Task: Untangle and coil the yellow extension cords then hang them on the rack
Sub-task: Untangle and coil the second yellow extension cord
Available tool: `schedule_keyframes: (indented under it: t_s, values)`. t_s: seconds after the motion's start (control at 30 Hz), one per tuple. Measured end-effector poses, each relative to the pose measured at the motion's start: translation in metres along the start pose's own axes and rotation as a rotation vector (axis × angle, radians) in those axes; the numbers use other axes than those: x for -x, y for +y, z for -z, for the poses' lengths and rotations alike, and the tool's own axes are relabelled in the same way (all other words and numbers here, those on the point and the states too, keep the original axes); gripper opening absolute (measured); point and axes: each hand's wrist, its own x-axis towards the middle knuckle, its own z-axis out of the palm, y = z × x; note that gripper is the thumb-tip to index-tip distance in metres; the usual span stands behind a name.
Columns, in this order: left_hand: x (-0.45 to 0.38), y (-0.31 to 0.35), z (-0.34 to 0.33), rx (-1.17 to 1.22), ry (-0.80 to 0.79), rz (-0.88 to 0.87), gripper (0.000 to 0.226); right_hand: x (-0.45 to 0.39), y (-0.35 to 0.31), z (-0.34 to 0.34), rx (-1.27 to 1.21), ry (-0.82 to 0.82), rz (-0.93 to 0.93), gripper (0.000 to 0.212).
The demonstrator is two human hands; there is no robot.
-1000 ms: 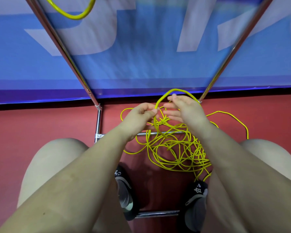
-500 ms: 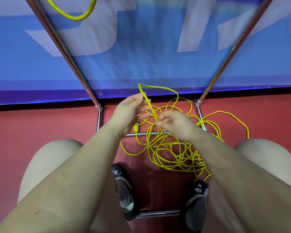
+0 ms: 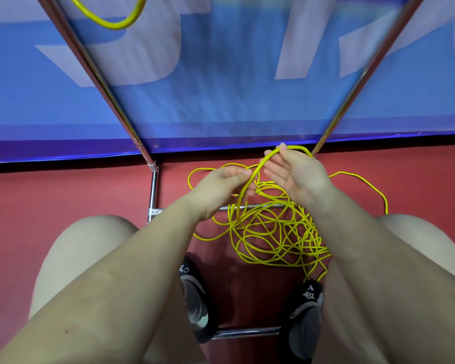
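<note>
Presently both hands, left hand (image 3: 222,186) and right hand (image 3: 297,172), pinch one cord (image 3: 273,232) loop above the floor tangle, rack (image 3: 153,190) base at nine o'clock.

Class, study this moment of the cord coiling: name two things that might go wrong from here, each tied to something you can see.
1. The left hand and right hand lift one loop out of the tangled pile; pulling harder may tighten a knot rather than free it.
2. Strands lie over the rack's low bar and near the shoes; they may snag there or get stepped on.
</note>
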Motion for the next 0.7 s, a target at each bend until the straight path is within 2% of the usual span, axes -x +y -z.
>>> schedule_keyframes:
  t_s: [0.1,0.2,0.27,0.37,0.43,0.53,0.63,0.7]
  values:
    - [0.0,0.001,0.003,-0.089,-0.013,-0.036,0.014,-0.004,-0.001,0.003,-0.028,0.02,0.008,0.016]
    - [-0.001,0.0,0.007,-0.12,0.046,-0.033,0.015,-0.004,0.0,0.003,0.009,-0.046,-0.01,0.017]
    - [-0.001,0.001,0.009,-0.076,0.11,-0.036,0.014,-0.003,0.003,0.003,0.197,-0.084,-0.016,0.021]
    - [-0.001,0.005,0.011,0.051,0.2,-0.04,0.013,0.002,0.016,0.004,0.786,-0.171,0.067,0.03]
    - [-0.002,0.008,0.014,0.152,0.25,-0.048,0.011,0.004,0.028,0.005,1.034,-0.301,0.061,0.026]
    - [-0.003,0.012,0.019,0.292,0.296,-0.059,0.01,0.006,0.039,0.006,1.176,-0.401,0.045,0.018]
    - [-0.002,0.014,0.021,0.373,0.304,-0.069,0.015,0.005,0.039,0.007,1.248,-0.392,0.147,0.015]
    - [-0.003,0.015,0.023,0.402,0.277,-0.074,0.014,0.005,0.036,0.005,1.197,-0.382,0.187,0.02]
